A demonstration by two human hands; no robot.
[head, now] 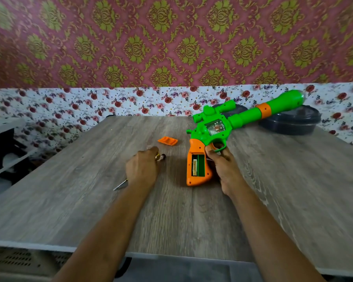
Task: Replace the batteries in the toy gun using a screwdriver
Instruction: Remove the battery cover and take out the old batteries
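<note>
A: Left side?
B: Left hand (143,169) is lying on the screwdriver (120,185) mid-counter (273,190), fingers (152,149) curling round its handle. The tip is pointing at the left edge.
A: Cover?
B: The orange cover (167,141) is lying loose just beyond.
A: Gun?
B: Right hand (224,165) is gripping the toy gun (212,129) by the trigger, barrel pointing to the far right corner over a dark container (289,123). The battery compartment (200,165) is sitting open, one battery (194,165) showing.
</note>
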